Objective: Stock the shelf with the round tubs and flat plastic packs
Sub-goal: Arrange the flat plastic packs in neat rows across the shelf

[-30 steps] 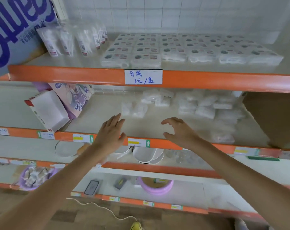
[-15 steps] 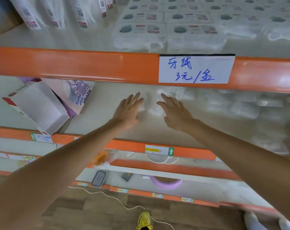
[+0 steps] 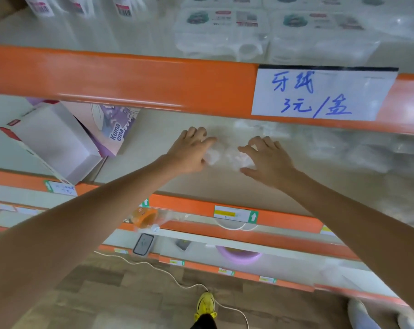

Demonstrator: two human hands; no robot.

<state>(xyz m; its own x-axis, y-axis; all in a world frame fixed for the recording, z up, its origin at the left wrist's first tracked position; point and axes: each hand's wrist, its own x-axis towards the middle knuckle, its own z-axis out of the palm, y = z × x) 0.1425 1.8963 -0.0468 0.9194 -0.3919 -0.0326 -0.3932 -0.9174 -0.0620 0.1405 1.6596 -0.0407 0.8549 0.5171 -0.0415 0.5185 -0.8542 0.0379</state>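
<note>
1. Our left hand (image 3: pixel 189 151) is on the middle shelf (image 3: pixel 153 143). Its fingers (image 3: pixel 207 140) are curled narrow round the left clear pack (image 3: pixel 211 158) — half a second ago they lay straight and flat.
2. Our right hand (image 3: pixel 271 162) has changed the same way. Its fingers (image 3: pixel 266 141) are now bent, with forefinger and thumb on either side of the right clear pack (image 3: pixel 240 160).
3. The two packs sit just beside each other between the hands. Blur hides whether either has left the shelf board.
4. To the right, the heap of clear packs (image 3: pixel 343 148) lies where it lay before.
5. At the far left the white box (image 3: pixel 58 141) leans as it did earlier.
6. The orange beam (image 3: pixel 130 81) and its handwritten price label (image 3: pixel 319 93) fill more of our view than before — our head has come nearer.
7. Above the beam, flat labelled packs (image 3: pixel 222 27) stand on the top shelf.
</note>
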